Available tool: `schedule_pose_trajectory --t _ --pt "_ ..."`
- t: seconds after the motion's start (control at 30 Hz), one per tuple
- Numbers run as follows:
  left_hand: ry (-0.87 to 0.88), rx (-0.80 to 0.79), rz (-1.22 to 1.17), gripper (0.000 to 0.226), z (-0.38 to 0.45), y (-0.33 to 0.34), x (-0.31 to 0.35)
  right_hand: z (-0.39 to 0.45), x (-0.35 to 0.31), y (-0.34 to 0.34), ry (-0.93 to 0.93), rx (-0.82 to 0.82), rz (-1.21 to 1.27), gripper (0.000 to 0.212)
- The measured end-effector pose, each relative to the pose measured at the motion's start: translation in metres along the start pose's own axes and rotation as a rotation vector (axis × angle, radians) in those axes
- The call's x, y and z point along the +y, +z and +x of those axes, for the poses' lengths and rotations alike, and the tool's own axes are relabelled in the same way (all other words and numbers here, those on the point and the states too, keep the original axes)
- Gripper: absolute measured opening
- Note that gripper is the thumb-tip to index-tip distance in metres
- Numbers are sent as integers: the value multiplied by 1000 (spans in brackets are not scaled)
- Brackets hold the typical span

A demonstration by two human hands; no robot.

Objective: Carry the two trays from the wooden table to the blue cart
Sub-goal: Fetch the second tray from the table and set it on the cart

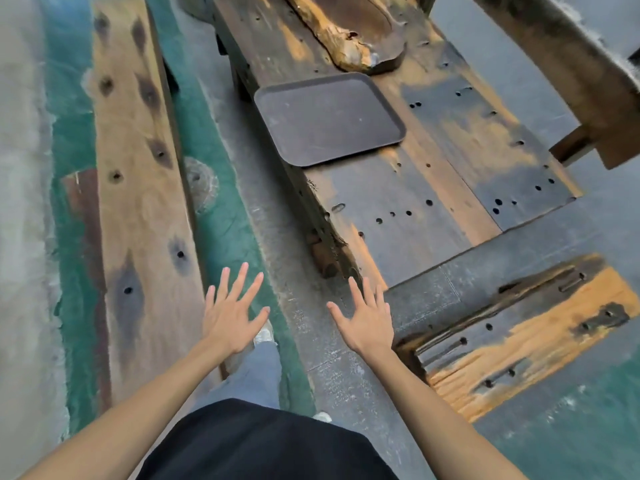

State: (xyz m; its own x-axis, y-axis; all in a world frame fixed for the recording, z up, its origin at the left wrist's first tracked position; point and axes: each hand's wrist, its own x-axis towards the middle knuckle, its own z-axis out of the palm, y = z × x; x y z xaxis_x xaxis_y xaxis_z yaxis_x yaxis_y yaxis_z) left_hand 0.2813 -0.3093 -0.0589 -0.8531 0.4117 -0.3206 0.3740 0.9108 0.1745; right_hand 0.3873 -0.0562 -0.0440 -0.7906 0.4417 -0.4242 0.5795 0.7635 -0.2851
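Note:
A dark rectangular tray [329, 118] lies flat on the worn wooden table [415, 195], near the table's left edge. Only this one tray shows; whether it is a stack I cannot tell. My left hand [230, 315] and my right hand [367, 320] are both held out in front of me, palms down, fingers spread, holding nothing. They hover over the floor short of the table's near end, well below the tray in the picture. The blue cart is out of view.
A long wooden bench [138, 202] runs along the left. A carved wooden slab [349, 32] sits on the table behind the tray. A low wooden stool [519, 337] stands at the right, another bench [581, 64] at the far right. Green and grey floor [311, 341] lies between.

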Motion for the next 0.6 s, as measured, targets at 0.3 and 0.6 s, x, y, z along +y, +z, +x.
schedule_pose_trajectory --t 0.3,0.6 --pt "-29 -4 -72 71 111 -51 -52 100 -92 -42 33 36 12 80" --pt "2 -10 -95 71 191 -92 -77 151 -150 -86 74 -15 123 71"
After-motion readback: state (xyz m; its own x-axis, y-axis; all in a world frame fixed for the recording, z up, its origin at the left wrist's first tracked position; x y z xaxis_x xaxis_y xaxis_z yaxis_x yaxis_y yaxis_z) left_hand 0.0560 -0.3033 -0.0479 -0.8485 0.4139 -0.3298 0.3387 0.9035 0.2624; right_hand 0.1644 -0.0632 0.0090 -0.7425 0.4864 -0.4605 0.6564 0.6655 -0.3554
